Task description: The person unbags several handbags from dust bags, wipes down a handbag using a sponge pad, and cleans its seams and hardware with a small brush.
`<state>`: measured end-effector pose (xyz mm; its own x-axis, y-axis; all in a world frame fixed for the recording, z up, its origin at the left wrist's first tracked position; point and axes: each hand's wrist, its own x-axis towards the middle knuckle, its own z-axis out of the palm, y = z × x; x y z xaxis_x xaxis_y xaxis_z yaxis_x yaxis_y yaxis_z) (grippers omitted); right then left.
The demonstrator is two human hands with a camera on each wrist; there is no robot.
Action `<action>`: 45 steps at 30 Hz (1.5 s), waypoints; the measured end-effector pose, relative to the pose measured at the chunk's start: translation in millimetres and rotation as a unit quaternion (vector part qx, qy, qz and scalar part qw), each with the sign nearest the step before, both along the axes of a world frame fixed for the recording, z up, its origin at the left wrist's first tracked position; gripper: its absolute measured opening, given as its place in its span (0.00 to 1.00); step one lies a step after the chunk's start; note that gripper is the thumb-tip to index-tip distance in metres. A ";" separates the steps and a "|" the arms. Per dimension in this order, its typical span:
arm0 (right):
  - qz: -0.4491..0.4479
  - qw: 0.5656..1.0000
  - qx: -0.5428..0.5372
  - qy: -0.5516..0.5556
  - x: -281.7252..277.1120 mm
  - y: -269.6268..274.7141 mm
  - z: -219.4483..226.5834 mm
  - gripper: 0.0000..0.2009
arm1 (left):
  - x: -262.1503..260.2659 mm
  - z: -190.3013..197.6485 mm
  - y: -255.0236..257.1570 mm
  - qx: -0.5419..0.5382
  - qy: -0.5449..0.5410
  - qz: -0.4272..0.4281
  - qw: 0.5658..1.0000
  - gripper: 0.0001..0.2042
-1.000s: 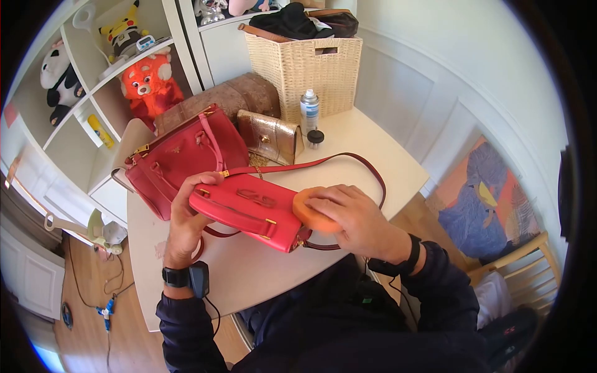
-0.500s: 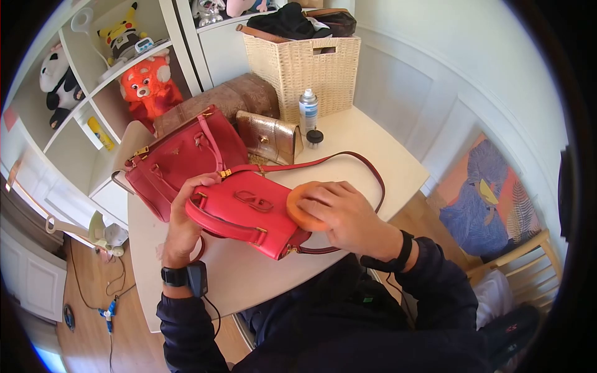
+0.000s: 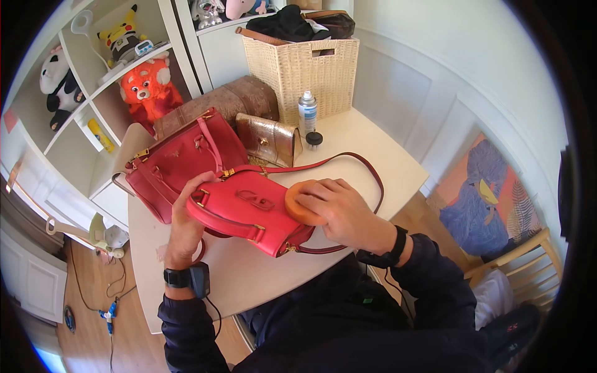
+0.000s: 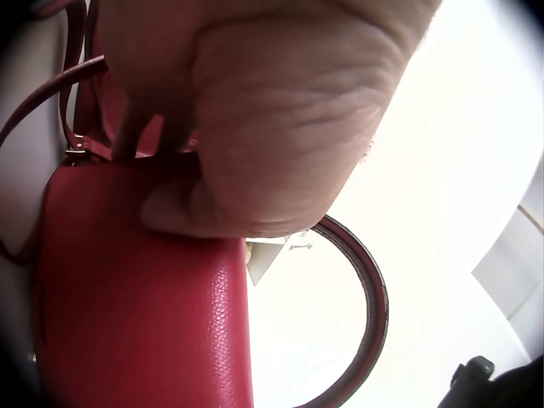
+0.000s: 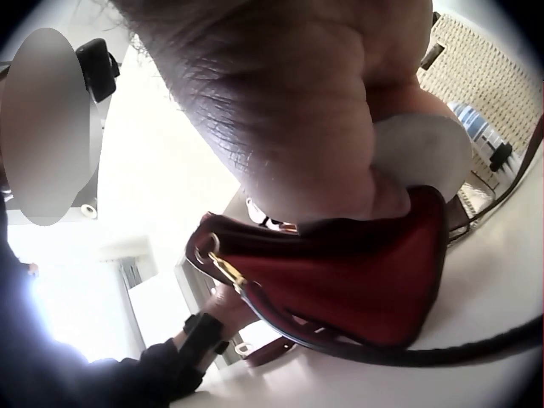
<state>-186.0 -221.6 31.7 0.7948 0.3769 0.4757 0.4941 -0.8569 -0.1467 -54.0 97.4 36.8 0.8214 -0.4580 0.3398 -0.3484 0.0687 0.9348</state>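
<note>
A small red handbag (image 3: 239, 202) with a top handle and long strap is held tilted above the table. My left hand (image 3: 188, 217) grips its far-left end; in the left wrist view, the thumb of the left hand (image 4: 263, 127) lies on the red leather. An orange round pad (image 3: 301, 204) is held in my right hand (image 3: 348, 214) against the bag's right end. From the right wrist view, the right hand (image 5: 297, 110) holds the pad, whose pale underside (image 5: 421, 153) shows beside the red bag (image 5: 357, 276). Some fingertips are hidden.
Behind the small bag stand a larger red handbag (image 3: 183, 152), a gold clutch (image 3: 267, 140), a brown case (image 3: 217, 102) and a wicker basket (image 3: 305, 74). A spray can (image 3: 307, 113) and black cap (image 3: 313, 140) stand near the basket. Shelves with plush toys are at left.
The pad and right hand have moved left along the bag from its right edge, and the bag's right end has tilted slightly. The left hand keeps its grip.
</note>
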 end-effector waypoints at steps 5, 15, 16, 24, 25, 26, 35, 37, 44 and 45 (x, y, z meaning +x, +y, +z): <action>-0.037 0.999 0.003 0.026 12.7 -0.4 -9.1 0.29 | -2.5 0.4 -5.4 -0.006 -0.012 0.026 1.000 0.27; 0.037 0.999 -0.013 0.020 -25.4 26.9 7.8 0.35 | 5.5 -11.3 -1.5 -0.023 0.044 0.054 0.997 0.28; 0.037 0.999 -0.013 0.020 -26.3 28.6 7.6 0.35 | 7.2 -13.4 -2.3 -0.022 0.026 0.077 0.996 0.26; 0.031 0.999 -0.016 -0.002 -11.8 25.7 -1.7 0.38 | 0.1 -17.1 -4.1 0.086 -0.122 0.225 0.963 0.14; 0.031 0.999 -0.016 -0.002 -8.9 24.6 -2.9 0.38 | -8.0 -9.1 -9.9 0.121 -0.130 0.239 0.955 0.13; 0.020 1.000 -0.021 0.008 -6.0 23.2 -3.8 0.38 | -7.0 -12.4 -13.5 0.120 -0.131 0.238 0.955 0.13; 0.063 0.995 0.017 0.080 -22.1 36.5 -15.7 0.42 | -21.0 -19.4 -25.3 0.053 -0.109 0.088 0.989 0.20; 0.079 0.993 0.035 0.079 -23.2 42.7 -10.6 0.41 | -19.3 -17.8 -21.1 0.040 -0.103 0.069 0.991 0.23; 0.044 0.999 -0.008 0.014 2.2 53.6 -19.5 0.38 | -22.8 11.0 -9.3 0.033 0.022 -0.054 0.998 0.57; 0.021 1.000 -0.010 -0.001 8.8 55.2 -23.5 0.39 | -21.2 11.5 -6.3 0.033 0.022 -0.054 0.998 0.57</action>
<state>-177.2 -166.5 8.2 0.7778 0.4190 0.4685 0.5291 -0.8388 -0.1284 -75.2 91.1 48.3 0.7796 -0.5646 0.2711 -0.3014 0.0412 0.9526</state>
